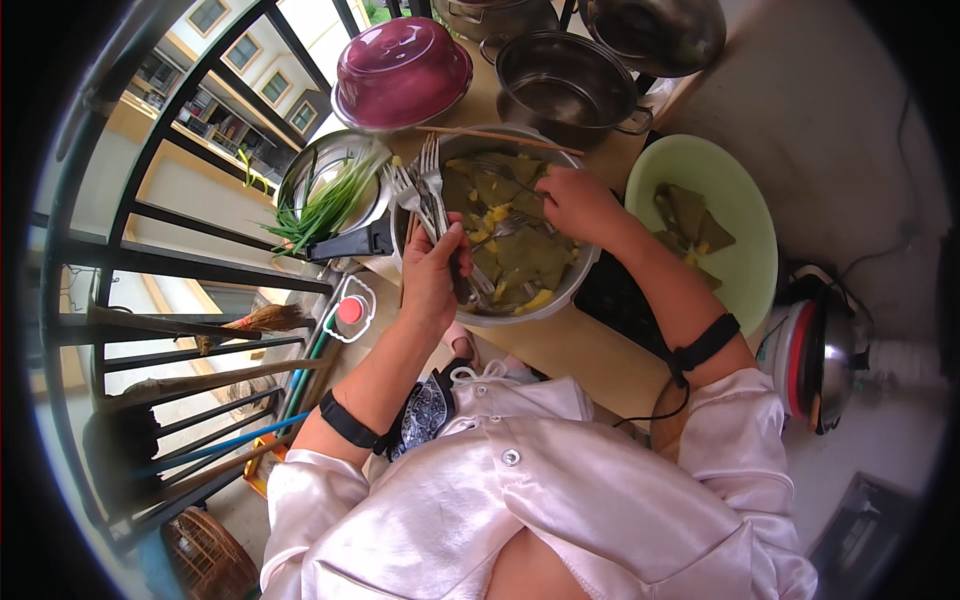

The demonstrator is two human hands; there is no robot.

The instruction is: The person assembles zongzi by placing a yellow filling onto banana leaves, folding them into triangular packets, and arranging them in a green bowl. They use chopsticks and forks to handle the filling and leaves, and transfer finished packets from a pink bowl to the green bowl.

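A large silver pot (pixel 548 304) stands before me, holding flat dark green pieces (pixel 530 262) and yellow bits. Over its left side my left hand (pixel 436 268) is closed around a bunch of metal forks (pixel 412 188), tines pointing away from me. My right hand (pixel 580 207) reaches over the pot's right side, fingers closed on the handle of a fork (pixel 512 178) whose tip is among the green pieces. Another fork (pixel 510 226) lies on the food in the middle. A wooden chopstick (pixel 500 137) rests across the far rim.
At right is a pale green bowl (pixel 752 205) with more green pieces. Green onions (pixel 335 205) lie in a metal pan to the left. Behind stand an upturned pink bowl (pixel 400 70) and a dark metal pot (pixel 560 85). Black railings (pixel 200 255) run along my left.
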